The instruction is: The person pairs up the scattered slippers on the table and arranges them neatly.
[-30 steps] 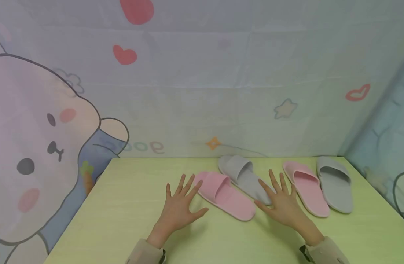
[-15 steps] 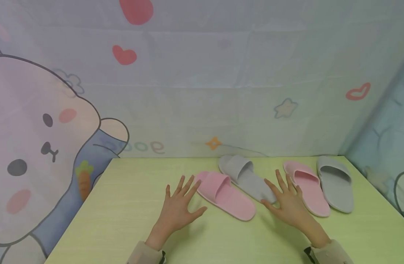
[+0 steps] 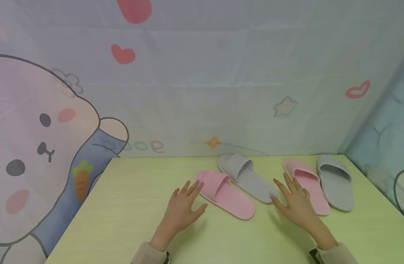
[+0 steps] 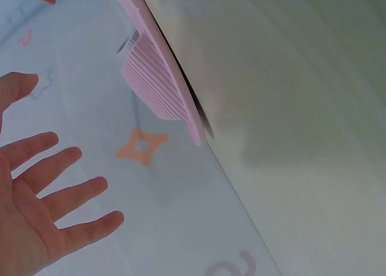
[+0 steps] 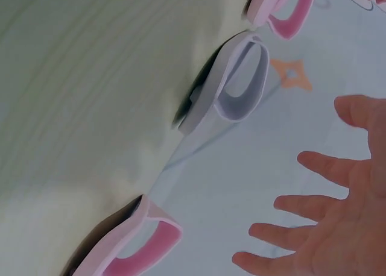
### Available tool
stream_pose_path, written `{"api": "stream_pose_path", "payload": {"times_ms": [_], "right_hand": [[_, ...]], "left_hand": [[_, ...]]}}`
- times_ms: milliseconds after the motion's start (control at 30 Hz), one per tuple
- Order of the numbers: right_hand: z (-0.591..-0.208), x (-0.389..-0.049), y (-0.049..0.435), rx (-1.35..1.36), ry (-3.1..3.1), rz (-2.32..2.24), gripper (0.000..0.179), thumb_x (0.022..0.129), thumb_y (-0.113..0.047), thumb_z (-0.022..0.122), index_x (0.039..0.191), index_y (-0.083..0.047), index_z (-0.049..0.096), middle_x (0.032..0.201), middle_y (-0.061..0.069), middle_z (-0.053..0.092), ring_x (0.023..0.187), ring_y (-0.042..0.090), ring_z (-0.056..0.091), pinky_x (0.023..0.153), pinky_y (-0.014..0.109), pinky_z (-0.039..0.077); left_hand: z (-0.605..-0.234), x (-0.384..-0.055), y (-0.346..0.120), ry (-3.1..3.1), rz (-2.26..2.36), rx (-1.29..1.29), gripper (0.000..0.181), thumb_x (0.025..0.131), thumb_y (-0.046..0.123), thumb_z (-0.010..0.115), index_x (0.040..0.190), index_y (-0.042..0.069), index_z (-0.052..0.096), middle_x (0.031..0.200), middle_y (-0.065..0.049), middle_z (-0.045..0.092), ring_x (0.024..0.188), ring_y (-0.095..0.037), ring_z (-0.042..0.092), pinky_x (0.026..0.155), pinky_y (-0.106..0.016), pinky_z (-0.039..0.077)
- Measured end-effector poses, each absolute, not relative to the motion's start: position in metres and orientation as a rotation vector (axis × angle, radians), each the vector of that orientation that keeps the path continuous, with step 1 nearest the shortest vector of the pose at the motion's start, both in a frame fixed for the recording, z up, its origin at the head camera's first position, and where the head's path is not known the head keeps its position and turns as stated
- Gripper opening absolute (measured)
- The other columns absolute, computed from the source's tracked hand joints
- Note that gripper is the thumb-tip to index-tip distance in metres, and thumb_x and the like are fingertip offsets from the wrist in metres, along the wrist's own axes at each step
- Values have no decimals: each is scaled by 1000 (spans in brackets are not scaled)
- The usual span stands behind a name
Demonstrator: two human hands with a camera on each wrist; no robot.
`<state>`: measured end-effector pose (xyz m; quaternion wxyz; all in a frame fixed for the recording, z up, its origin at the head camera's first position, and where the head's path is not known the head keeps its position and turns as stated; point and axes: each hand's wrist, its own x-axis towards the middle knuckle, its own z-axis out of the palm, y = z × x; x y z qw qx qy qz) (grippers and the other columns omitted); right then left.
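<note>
My left hand [image 3: 180, 211] hovers over the table with its fingers spread, just left of a pink slipper [image 3: 233, 203] that lies slanted with its toe to the back left. My right hand [image 3: 297, 207], fingers also spread, hangs above the table between a grey slipper [image 3: 254, 185] and a second pink slipper [image 3: 312, 189], overlapping that pink one's edge in the head view. A second grey slipper [image 3: 337, 187] lies right beside it. Both wrist views show the hands holding nothing; the left wrist view has the left pink slipper [image 4: 154, 77] side-on.
The pale green table [image 3: 129, 205] ends at a printed cloth backdrop [image 3: 188, 91] behind it, with another patterned cloth [image 3: 393, 135] on the right side. A large cartoon animal [image 3: 40, 146] is printed on the left.
My right hand has drifted right and slightly down, from over the left grey slipper towards the right pink one. The left hand's fingers have dipped slightly. The slippers lie as before.
</note>
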<state>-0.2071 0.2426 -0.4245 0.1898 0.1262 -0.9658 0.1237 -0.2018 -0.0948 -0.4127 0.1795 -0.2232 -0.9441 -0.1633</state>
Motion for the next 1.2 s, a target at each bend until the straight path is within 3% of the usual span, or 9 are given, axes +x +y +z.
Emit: {"api": "stream_pose_path", "payload": {"times_ms": [300, 667, 1200], "right_hand": [[-423, -204, 249, 272, -2718, 384, 49, 87, -33, 53, 127, -6, 45, 137, 27, 33, 121, 53, 29, 85, 71, 28], [-427, -205, 259, 277, -2713, 406, 48, 86, -26, 55, 127, -4, 45, 133, 29, 37, 114, 53, 35, 79, 71, 32], [-433, -212, 278, 261, -2680, 400, 46, 81, -19, 58, 123, -3, 47, 126, 32, 42, 106, 56, 40, 72, 71, 35]], "left_hand": [[-418, -202, -85, -2591, -494, -703, 45, 84, 31, 56, 125, 14, 52, 126, -5, 55, 117, -31, 50, 89, -49, 43], [-421, -201, -77, -2608, -449, -746, 37, 85, 29, 56, 118, 12, 57, 123, -7, 58, 112, -30, 53, 85, -49, 46], [-423, -201, -61, -2619, -334, -824, 33, 86, 29, 53, 115, 14, 58, 123, -4, 57, 116, -28, 50, 91, -44, 44]]}}
